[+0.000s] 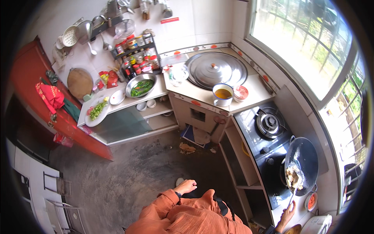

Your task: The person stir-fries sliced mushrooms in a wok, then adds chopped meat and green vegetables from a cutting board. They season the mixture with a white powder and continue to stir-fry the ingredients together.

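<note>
My right hand (pixel 287 215) grips the handle of a metal spatula (pixel 295 191) at the lower right. Its blade rests among pale, browned pieces of food (pixel 292 177) in a dark wok (pixel 305 158). The wok sits over the near burner of a black glass gas stove (pixel 254 159), and the burner is largely hidden beneath it. My left hand (pixel 187 186) hangs in front of my body above the floor, its fingers loosely curled with nothing visible in them. A dark watch band circles that wrist.
A bowl of chopped red food (pixel 312 201) stands beside the wok. Beyond the bare far burner (pixel 271 122) are an enamel mug of yellowish liquid (pixel 222 94) and a large lidded pan (pixel 216 70). Leafy greens fill a steel basin (pixel 141 85); a plate (pixel 100 120) holds chopped greens.
</note>
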Action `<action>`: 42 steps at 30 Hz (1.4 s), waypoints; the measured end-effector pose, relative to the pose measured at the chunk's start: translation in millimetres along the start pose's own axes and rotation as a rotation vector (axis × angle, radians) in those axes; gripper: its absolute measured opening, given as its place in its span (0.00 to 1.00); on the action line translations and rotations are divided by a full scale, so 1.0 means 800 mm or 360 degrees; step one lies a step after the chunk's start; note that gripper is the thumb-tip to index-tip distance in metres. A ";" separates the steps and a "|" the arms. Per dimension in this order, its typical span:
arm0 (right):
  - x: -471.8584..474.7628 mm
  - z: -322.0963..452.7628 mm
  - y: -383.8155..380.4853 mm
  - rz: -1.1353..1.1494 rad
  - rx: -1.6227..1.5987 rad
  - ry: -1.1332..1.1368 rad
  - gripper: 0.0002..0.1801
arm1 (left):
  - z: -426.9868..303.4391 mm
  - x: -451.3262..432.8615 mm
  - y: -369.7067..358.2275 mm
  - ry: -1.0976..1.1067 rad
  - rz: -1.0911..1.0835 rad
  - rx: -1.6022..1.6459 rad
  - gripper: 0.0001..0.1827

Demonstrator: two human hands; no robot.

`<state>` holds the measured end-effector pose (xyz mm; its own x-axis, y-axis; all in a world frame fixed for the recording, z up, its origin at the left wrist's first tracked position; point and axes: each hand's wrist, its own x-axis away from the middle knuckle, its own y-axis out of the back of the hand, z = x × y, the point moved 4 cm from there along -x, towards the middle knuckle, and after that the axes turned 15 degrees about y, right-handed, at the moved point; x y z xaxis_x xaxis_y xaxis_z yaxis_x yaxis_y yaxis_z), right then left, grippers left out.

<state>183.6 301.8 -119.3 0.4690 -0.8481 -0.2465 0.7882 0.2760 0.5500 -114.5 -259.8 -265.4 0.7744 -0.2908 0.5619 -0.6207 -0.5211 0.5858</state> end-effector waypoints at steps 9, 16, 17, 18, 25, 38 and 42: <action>0.067 0.242 -0.045 -0.0756 0.0696 0.0564 0.17 | 0.108 -0.034 0.153 -0.0019 -0.0104 -0.0027 0.17; 0.147 0.378 -0.216 -0.0762 0.1046 0.1326 0.17 | 0.259 -0.040 0.316 0.0220 -0.0371 0.0152 0.17; 0.149 0.386 -0.266 -0.0580 0.0903 0.1377 0.17 | 0.280 -0.037 0.336 0.0214 -0.0410 0.0166 0.17; 0.146 0.383 -0.329 -0.0432 0.0491 0.1393 0.15 | 0.299 -0.035 0.347 0.0198 -0.0432 0.0189 0.17; 0.288 0.576 -0.689 0.0974 -0.0212 0.1145 0.07 | 0.468 0.000 0.430 0.0518 -0.0702 0.1135 0.15; 0.484 0.770 -0.996 0.2155 -0.0003 0.1340 0.08 | 0.899 -0.091 0.743 0.0345 -0.1555 0.3413 0.43; 0.502 0.816 -1.048 0.2214 0.0095 0.1458 0.09 | 0.900 -0.160 0.786 -0.0301 -0.1370 0.3715 0.43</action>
<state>-549.2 -565.6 -158.6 0.8325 0.5481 0.0813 -0.4085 0.5079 0.7584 -515.5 -1128.2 -389.7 0.7432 0.3783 0.5518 0.6261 -0.1026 -0.7730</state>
